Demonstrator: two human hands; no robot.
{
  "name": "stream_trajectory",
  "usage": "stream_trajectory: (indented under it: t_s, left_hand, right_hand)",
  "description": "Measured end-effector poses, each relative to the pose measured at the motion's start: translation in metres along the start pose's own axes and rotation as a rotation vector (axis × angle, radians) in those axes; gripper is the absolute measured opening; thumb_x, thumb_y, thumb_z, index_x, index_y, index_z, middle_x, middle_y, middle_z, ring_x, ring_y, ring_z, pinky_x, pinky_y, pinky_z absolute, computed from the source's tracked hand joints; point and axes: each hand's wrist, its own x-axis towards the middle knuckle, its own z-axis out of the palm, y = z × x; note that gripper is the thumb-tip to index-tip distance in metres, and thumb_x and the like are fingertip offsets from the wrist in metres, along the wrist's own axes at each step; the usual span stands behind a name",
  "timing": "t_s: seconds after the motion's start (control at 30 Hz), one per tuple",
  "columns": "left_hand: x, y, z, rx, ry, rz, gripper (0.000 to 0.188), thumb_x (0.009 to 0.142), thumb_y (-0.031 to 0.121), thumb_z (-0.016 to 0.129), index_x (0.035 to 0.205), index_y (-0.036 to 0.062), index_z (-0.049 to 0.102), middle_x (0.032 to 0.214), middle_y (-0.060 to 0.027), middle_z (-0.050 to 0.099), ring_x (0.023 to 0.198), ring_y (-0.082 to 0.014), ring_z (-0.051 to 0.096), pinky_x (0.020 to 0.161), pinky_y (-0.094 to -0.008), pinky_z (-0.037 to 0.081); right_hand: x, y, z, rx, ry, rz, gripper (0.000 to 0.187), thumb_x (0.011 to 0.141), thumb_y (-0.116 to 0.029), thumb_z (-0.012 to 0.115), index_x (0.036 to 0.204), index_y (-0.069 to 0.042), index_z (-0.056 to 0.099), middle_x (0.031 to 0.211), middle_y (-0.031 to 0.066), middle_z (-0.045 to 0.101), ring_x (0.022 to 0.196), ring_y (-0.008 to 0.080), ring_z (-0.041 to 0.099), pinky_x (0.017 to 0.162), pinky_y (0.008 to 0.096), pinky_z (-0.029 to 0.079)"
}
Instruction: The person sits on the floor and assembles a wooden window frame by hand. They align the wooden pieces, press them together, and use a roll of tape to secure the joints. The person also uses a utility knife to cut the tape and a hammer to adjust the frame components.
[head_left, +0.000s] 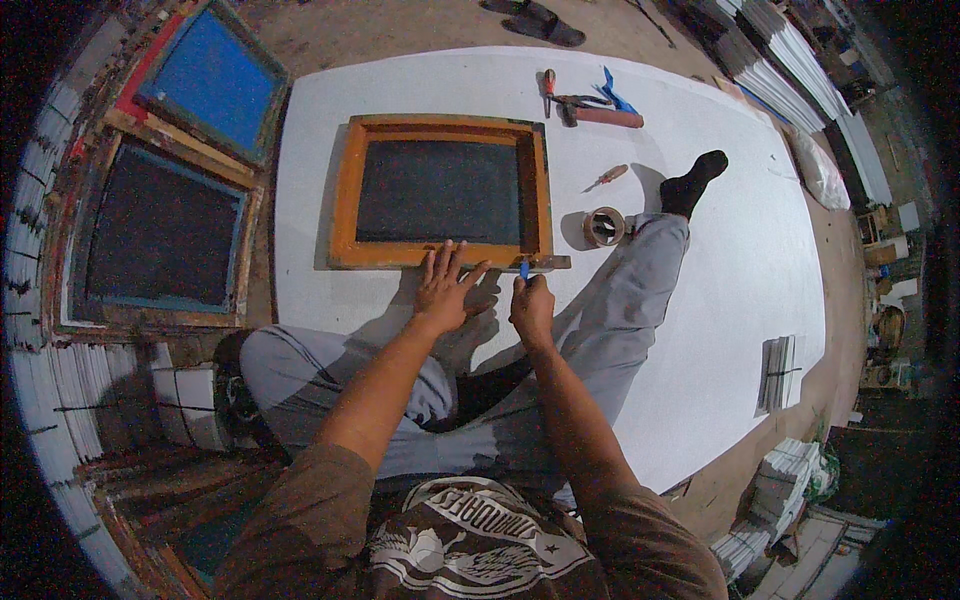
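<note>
A wooden screen-printing frame (440, 257) with dark mesh lies flat on the white sheet in front of me. My left hand (445, 295) has its fingers spread, with the fingertips resting on the frame's near rail. At the near right corner, my right hand (533, 308) is closed around a slim blue tool (524, 269). The tool's tip meets the rail there; its exact kind is hidden by the fist. A short strip of wood (553, 262) juts out to the right from that corner.
Right of the frame are a tape roll (604, 228) and a small screwdriver (607, 178). Beyond lie another screwdriver (549, 84), pliers (583, 100), a blue tool (618, 92) and a reddish-brown bar (608, 118). More screen frames (250, 250) stand at left. My legs stretch across the white sheet (720, 330).
</note>
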Motion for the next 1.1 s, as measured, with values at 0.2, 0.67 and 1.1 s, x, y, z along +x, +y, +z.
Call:
stream_trajectory:
  t_s: [0.2,0.67,1.1]
  left_hand:
    - [0.001,0.000,-0.002,0.026,-0.052,-0.012,0.083,0.087,0.069,0.055,0.157,0.0390,0.022,0.166,-0.0150,0.009,0.153,-0.0370,0.001,0.122,-0.0558,0.001]
    - [0.003,-0.001,0.011,-0.087,0.077,0.006,0.083,0.087,0.069,0.055,0.157,0.0394,0.021,0.166,-0.0163,0.008,0.153,-0.0379,0.001,0.121,-0.0568,0.000]
    - [0.002,-0.001,0.018,0.318,0.081,-0.032,0.084,0.087,0.053,0.066,0.157,0.0404,0.021,0.166,-0.0140,0.009,0.153,-0.0360,0.003,0.122,-0.0565,0.002]
  right_hand:
    - [-0.006,-0.020,-0.008,-0.062,-0.006,0.068,0.034,0.098,-0.027,0.058,0.092,0.006,0.053,0.072,0.0259,0.066,0.062,0.0389,0.069,0.059,0.0489,0.052]
    - [-0.017,-0.039,-0.039,-0.050,-0.057,-0.001,0.027,0.098,-0.023,0.057,0.094,0.004,0.054,0.078,0.0297,0.066,0.075,0.0479,0.067,0.066,0.0541,0.050]
    - [-0.009,-0.053,-0.027,-0.040,-0.081,0.187,0.034,0.096,-0.028,0.056,0.098,0.006,0.055,0.085,0.0332,0.066,0.087,0.0523,0.065,0.076,0.0564,0.050]
